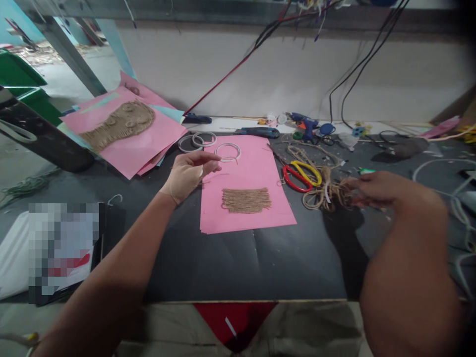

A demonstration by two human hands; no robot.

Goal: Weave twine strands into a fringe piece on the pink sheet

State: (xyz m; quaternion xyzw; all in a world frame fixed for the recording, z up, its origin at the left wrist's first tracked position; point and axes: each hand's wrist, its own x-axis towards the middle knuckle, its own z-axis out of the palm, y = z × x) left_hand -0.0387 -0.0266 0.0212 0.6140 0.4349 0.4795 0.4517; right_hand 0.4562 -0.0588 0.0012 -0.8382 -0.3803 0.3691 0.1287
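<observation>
My left hand [193, 171] is over the left edge of the pink sheet [253, 168], its fingers pinched on a thin strand of twine [234, 159] that sticks out past the fingertips. On that sheet lies a flat block of brown jute twine rows [246, 200]. A white ring [239, 147] rests by my left fingertips, and two more rings [204, 139] are just behind. To the right, my right hand [375, 191] has its fingers closed on a loose tangle of jute twine [323, 193]. Scissors with red and yellow handles [302, 176] lie against the tangle.
Stacked pink sheets [167, 134] bear a twine-covered shape [130, 121] at the back left. A blue utility knife [260, 132] and a blue glue gun [305, 126] lie along the back. At the left is a phone-like device [98, 233]. Black cables [353, 84] hang behind.
</observation>
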